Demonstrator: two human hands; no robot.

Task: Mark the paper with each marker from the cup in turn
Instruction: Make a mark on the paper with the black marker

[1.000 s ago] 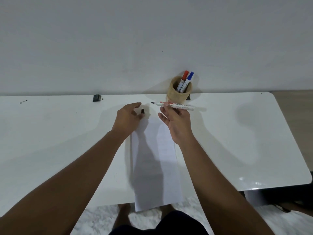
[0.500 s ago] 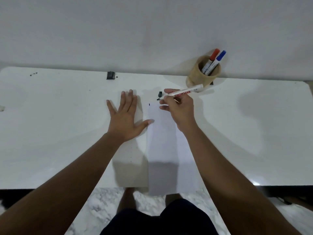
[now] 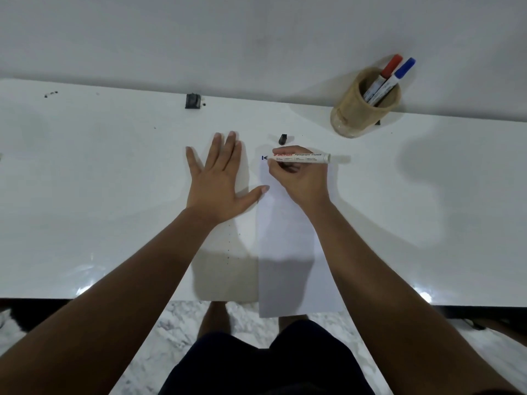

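Observation:
A white sheet of paper (image 3: 288, 252) lies lengthwise on the white table (image 3: 99, 181), its near end hanging over the front edge. My right hand (image 3: 302, 181) grips an uncapped white marker (image 3: 302, 158), held nearly level, its tip at a small dark mark (image 3: 263, 157) on the paper's far left corner. The marker's black cap (image 3: 283, 139) lies on the table just beyond. My left hand (image 3: 219, 181) rests flat with fingers spread, thumb touching the paper's left edge. A tan cup (image 3: 362, 109) at the back right holds a red-capped marker (image 3: 385, 74) and a blue-capped marker (image 3: 395, 78).
A small black block (image 3: 192, 101) sits at the table's back edge by the wall. Dark specks (image 3: 50, 94) lie at the far left. Below the front edge I see marble floor (image 3: 182, 317) and my legs.
The view has shifted, so the cup sits further right. My right hand lowered the marker from slanted to nearly level, and a dark mark now shows at the paper's corner. The left hand stayed flat.

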